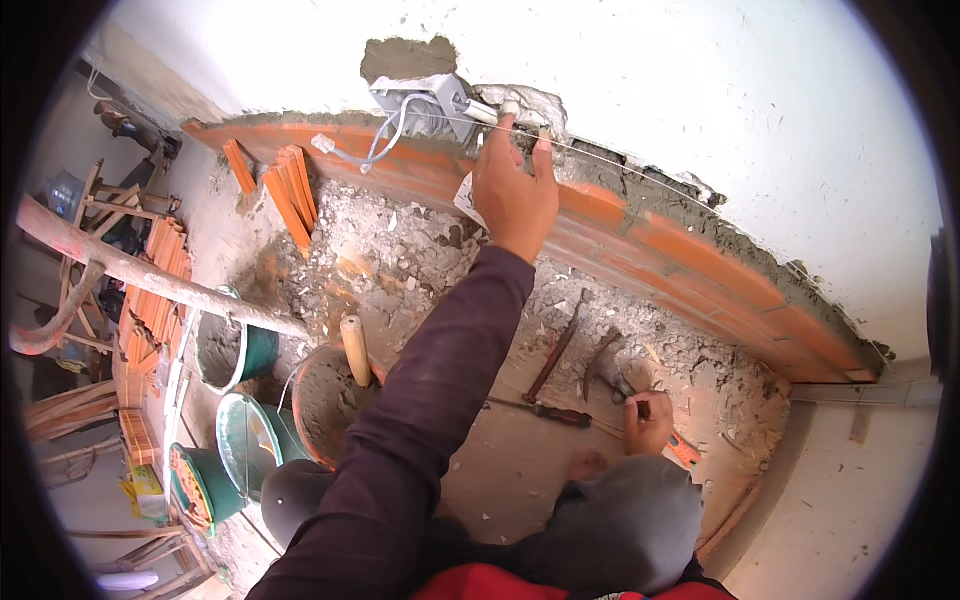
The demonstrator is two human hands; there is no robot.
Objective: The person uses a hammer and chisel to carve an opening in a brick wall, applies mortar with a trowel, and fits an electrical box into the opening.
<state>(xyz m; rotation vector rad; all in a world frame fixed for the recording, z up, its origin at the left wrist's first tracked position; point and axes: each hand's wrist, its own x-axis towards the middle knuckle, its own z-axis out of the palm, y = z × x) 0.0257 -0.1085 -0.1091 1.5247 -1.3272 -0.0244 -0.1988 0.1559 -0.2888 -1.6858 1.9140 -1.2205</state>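
My left hand (515,190) reaches up to the top of a low brick wall (690,260). Its forefinger and thumb stand apart, the forefinger at a short white conduit (482,113) and a taut string (610,160). That conduit joins a grey electrical box (430,98) with loose grey cable (385,150), set in wet mortar. A whitish piece (466,200) shows beside the palm; whether I hold it cannot be seen. Low by my right knee, my right hand (648,422) is closed, fingers curled, over a claw hammer (603,365); its grip on anything is unclear.
A mortar bucket (325,400) with a wooden-handled tool (354,350) and several green buckets (240,345) stand left. Orange bricks (290,195) lean near the wall. A long pole (150,265) crosses the left side. Rubble and a metal bar (558,350) lie on the floor.
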